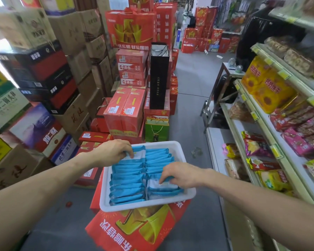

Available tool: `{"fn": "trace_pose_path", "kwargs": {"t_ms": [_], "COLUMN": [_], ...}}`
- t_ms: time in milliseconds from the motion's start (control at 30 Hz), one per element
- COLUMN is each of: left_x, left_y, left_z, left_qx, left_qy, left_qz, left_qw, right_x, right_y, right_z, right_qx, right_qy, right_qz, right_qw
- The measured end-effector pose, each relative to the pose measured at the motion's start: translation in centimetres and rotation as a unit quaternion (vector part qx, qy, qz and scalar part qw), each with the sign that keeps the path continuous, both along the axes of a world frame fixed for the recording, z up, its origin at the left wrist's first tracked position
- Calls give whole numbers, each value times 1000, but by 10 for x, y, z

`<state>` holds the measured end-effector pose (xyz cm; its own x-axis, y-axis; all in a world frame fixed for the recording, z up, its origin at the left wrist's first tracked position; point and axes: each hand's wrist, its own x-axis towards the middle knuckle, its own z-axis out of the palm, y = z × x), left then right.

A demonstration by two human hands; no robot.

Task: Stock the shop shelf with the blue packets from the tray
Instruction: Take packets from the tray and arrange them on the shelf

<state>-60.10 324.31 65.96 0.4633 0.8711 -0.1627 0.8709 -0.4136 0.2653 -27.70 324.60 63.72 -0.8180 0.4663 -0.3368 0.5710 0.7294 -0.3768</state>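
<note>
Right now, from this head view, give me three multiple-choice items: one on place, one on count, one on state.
1. The white tray rests on: A a chair; B a red carton; C a trolley.
2. The blue packets stand in: A one row; B two rows; C four rows.
3. The right hand: A hangs idle; B lies flat on the rim; C pinches a packet.
Key: B, the carton shows under the tray; B, a gap splits two rows; C, it grips a near packet.
</note>
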Motion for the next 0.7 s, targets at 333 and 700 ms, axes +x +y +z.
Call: {"fn": "trace_pose_path", "kwargs": {"t_ms": [333,700], "left_x": [119,426], "left_y": [79,133], "left_z": [131,345], "left_qx": [-5,58], "left_qy": [-130,-200], "left_qz": [-73,-283], "left_qw": [989,936], "right_x": [135,418], "right_y": [60,-60], "right_z": [216,420], "right_qx": [103,274], "right_qy": [113,123], "right_qz": [-193,-382], "right_qw": [969,874]}}
